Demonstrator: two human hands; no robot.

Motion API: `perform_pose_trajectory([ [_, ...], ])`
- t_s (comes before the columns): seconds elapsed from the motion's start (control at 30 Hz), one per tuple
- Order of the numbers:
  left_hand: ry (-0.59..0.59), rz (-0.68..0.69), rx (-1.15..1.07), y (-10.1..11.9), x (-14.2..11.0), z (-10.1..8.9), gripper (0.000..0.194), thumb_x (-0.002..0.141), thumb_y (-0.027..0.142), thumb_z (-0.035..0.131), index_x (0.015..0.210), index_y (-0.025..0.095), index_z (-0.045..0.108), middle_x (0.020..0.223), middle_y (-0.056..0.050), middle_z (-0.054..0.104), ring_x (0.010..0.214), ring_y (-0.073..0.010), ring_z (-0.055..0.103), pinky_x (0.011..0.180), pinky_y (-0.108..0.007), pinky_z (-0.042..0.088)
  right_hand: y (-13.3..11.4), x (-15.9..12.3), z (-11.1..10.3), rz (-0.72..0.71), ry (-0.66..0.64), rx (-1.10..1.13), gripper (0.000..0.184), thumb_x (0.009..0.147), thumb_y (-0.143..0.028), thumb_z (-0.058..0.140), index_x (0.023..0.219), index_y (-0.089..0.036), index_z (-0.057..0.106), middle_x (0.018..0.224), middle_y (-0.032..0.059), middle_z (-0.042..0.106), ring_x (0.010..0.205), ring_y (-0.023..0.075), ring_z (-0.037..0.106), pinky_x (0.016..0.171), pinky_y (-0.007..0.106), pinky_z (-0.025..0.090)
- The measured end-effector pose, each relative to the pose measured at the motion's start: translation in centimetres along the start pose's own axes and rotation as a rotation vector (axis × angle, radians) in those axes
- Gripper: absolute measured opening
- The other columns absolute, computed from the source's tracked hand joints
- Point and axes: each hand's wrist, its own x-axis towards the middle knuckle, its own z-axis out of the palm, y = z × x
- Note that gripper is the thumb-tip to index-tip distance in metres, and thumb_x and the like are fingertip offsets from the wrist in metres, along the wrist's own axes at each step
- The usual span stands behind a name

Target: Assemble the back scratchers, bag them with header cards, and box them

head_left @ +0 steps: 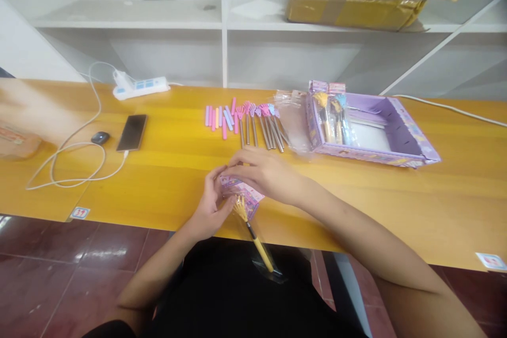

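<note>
A yellow back scratcher (260,247) with a hand-shaped head lies in a clear plastic bag with a purple printed card (249,198) at its top. My left hand (209,206) pinches the card's left side, thumb near the scratcher's head. Curved over the card's upper edge, my right hand (269,171) grips it with fingertips partly hidden. The handle end hangs past the table edge against a black shirt. Just beyond my hands lie several metal-shafted back scratchers (266,127) with pink, purple and blue heads. Left of them are several loose coloured handle sleeves (219,117).
A purple display box (412,132) holding bagged scratchers stands at right, with clear plastic bags (293,121) beside it. A phone (132,133) on a cable, a black mouse-like object (100,138) and a power strip (142,87) lie left. A taped carton (356,2) sits on the shelf.
</note>
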Motion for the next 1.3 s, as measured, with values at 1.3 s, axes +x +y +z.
perform_pose_trajectory([
  [1.3,-0.05,0.128,0.049,0.1,0.4,0.1,0.064,0.11,0.028,0.064,0.162,0.034,0.028,0.186,-0.016,0.019,0.174,-0.0299,0.02,0.14,-0.062,0.025,-2.5,-2.3,0.5,0.175,-0.029,0.058,0.023,0.11,-0.015,0.054,0.125,-0.018,0.07,0.112,0.0106,0.075,0.096,0.0219,0.072,0.082,0.036,0.059],
])
